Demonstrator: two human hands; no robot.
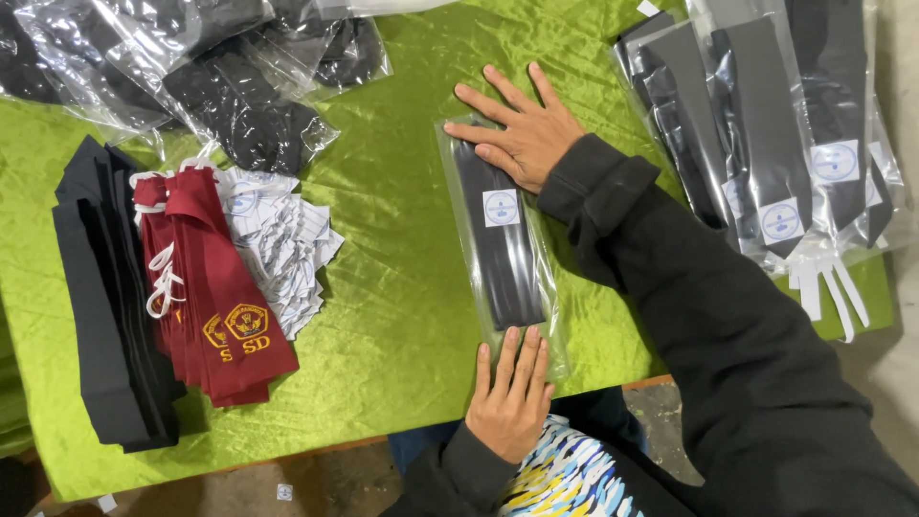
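My left hand (512, 397) and right hand (522, 134) are bare. Both arms wear long black sleeves with ribbed cuffs. Near edge: a garment patterned in blue, yellow, white and black.

A bagged tie (500, 239) lies in the middle of the table (402, 316), lengthwise from the far side toward the near edge. The right hand (517, 129) rests flat on its far end, and the left hand (512, 393) rests on its near end. To the right lies a pile of bagged ties (766, 124). To the left lies a stack of loose ties (215, 287), and beside it, further left, a stack of folded cloth (100, 297). Behind these, at the far left corner, lie more bags (191, 67). Paper tags (287, 239) lie partly under the loose ties.
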